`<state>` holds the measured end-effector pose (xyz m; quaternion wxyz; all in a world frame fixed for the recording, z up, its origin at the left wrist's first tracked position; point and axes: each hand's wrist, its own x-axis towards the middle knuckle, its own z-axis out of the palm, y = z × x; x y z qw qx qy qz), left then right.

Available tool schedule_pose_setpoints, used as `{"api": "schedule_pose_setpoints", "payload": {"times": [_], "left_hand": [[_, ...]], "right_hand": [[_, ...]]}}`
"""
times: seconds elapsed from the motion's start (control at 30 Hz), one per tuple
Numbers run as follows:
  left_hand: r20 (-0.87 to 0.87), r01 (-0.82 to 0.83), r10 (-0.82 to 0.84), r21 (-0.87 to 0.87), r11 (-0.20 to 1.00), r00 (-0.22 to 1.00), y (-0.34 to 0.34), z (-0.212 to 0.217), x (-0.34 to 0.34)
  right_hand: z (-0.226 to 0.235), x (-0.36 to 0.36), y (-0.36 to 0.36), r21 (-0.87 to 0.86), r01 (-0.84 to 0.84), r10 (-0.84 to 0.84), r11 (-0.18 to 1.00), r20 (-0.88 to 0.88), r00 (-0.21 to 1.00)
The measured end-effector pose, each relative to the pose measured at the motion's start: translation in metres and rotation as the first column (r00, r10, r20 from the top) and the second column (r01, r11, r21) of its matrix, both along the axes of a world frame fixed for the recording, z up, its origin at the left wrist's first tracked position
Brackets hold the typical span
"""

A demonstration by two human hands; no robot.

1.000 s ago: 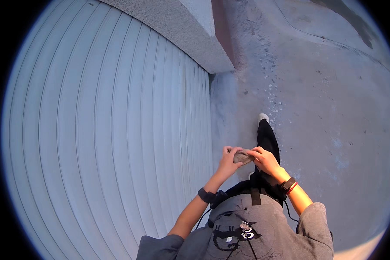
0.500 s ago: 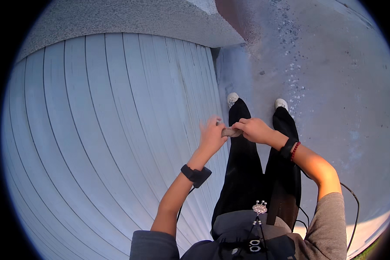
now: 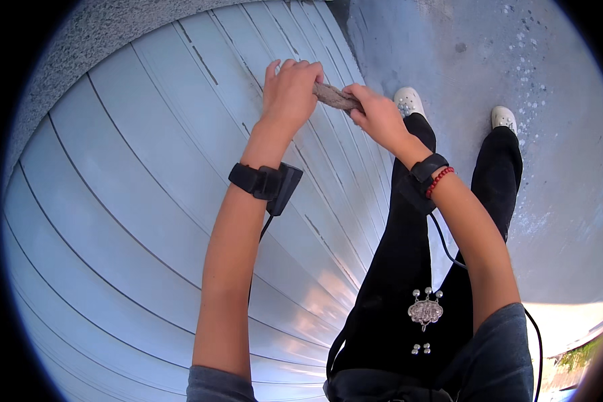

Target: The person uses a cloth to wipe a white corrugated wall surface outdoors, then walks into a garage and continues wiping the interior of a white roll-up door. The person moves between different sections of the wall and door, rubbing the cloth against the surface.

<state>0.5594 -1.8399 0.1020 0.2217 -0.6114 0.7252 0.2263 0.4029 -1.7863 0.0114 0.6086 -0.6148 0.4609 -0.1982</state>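
A grey-brown strip that looks like a twisted cloth stretches between my two hands, in front of the pale panelled wall. My left hand is closed on its left end, fingers curled over it with the back of the hand toward me. Lower and to the right, my right hand pinches the other end between thumb and fingers. Both ends of the cloth are hidden in the hands. The visible middle part slopes down to the right and looks tightly rolled.
The pale blue panelled wall fills the left side, with rough grey masonry at its upper left edge. Grey concrete ground lies at right. Black cables run from my wrist straps. A silver pendant hangs before me.
Both hands have moved up and to the left in view with the cloth, over the wall panels. More of the cloth shows between them, and my left fingers now wrap around it.
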Motion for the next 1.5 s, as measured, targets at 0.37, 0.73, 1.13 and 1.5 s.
{"api": "schedule_pose_setpoints", "payload": {"times": [0.37, 0.73, 1.13, 1.5], "left_hand": [[0.518, 0.298, 0.002, -0.495, 0.816, 0.856, -0.086, 0.001, 0.113], [0.531, 0.169, 0.150, -0.505, 0.846, 0.834, -0.045, -0.009, 0.097], [0.339, -0.230, 0.294, -0.217, 0.949, 0.894, 0.125, -0.007, 0.002], [0.265, -0.182, 0.159, 0.063, 0.981, 0.951, 0.186, 0.022, -0.037]], "right_hand": [[-0.015, 0.147, -0.131, -0.519, 0.435, -0.365, 0.736, 0.238, 0.900], [-0.017, 0.195, -0.100, -0.135, 0.494, -0.424, 0.859, 0.351, 0.835], [-0.002, 0.104, 0.075, -0.028, 0.135, -0.135, 0.990, 0.006, 0.991], [0.026, 0.028, 0.166, 0.221, -0.198, 0.210, 0.955, -0.033, 0.977]]}}
